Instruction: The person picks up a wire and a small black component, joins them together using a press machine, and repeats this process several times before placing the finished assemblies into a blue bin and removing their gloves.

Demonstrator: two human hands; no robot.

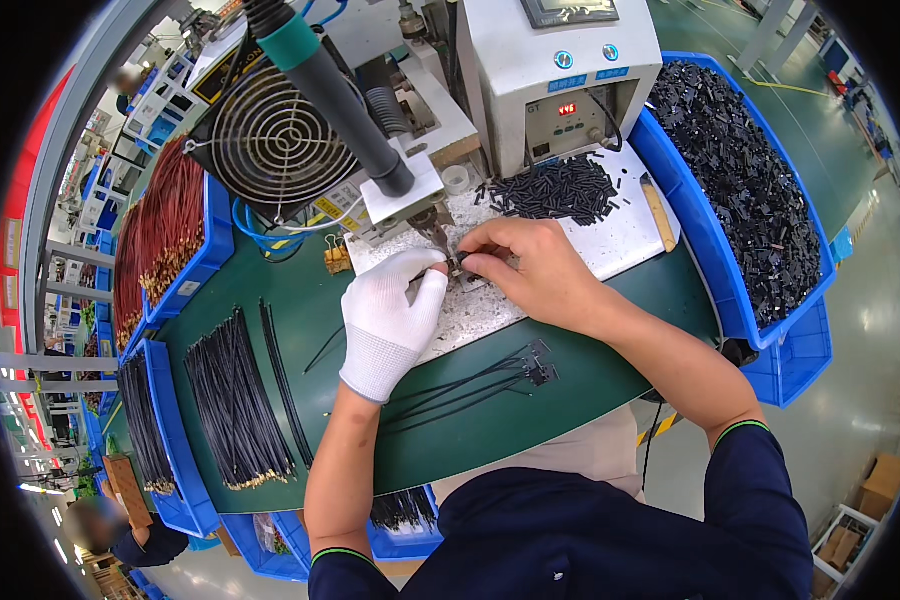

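- Black cable (323, 350), trailing left of the grip: likely light, bendy; hold near its end.
- Gloved left hand (394, 312): pinched, apparently on the cable.
- Small black part (461, 258), between the hands: probably light, stiff; pinch its sides.
- Right hand (540, 272): closed on that part.

worktable (460, 445): evenly bright, sharp
gloved left hand (392, 310): near-white, cuff ribbing readable
floor (860, 345): pale glare, right
strip lights (40, 490): bright, lower left
rim: fisheye-bent, black corners
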